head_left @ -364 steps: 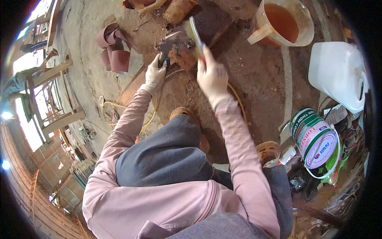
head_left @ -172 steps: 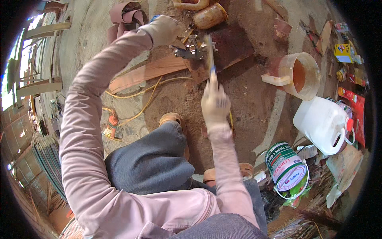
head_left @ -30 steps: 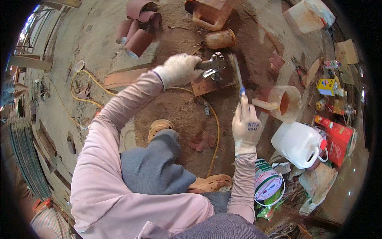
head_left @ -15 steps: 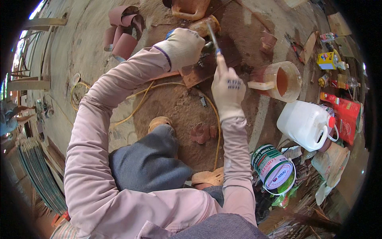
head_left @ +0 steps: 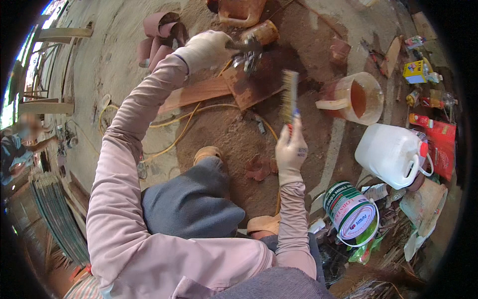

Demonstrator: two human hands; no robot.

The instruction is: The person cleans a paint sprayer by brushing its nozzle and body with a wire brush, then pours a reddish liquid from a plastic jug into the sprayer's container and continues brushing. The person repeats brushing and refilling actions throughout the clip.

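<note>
My left hand point(head_left: 209, 49), in a pale glove, grips a dark metal part with shiny ridges point(head_left: 247, 54), whose exact kind is blurred. It is held above a wet brown board point(head_left: 249, 89) on the ground. My right hand point(head_left: 292, 149), gloved too, is closed round the handle of a wire brush point(head_left: 290, 97). The yellowish bristles face left, and a gap separates them from the metal part. Just beyond the metal part lies a stained amber jar point(head_left: 264, 32) on its side. To the right of the brush stands a clear plastic jug point(head_left: 371, 92) with reddish-brown liquid.
Curled sandpaper pieces point(head_left: 162, 27) lie at the far left. A yellow hose point(head_left: 174, 144) loops across the dirt. On the right are a white jerrycan point(head_left: 388, 154), a green-and-white bucket point(head_left: 348, 212), pliers point(head_left: 377, 62) and several small bottles. A person point(head_left: 20, 149) is at the left edge.
My right hand has drawn the brush back toward me and slightly right, away from the metal part. My left hand has shifted left and a little farther, so the part now shows more.
</note>
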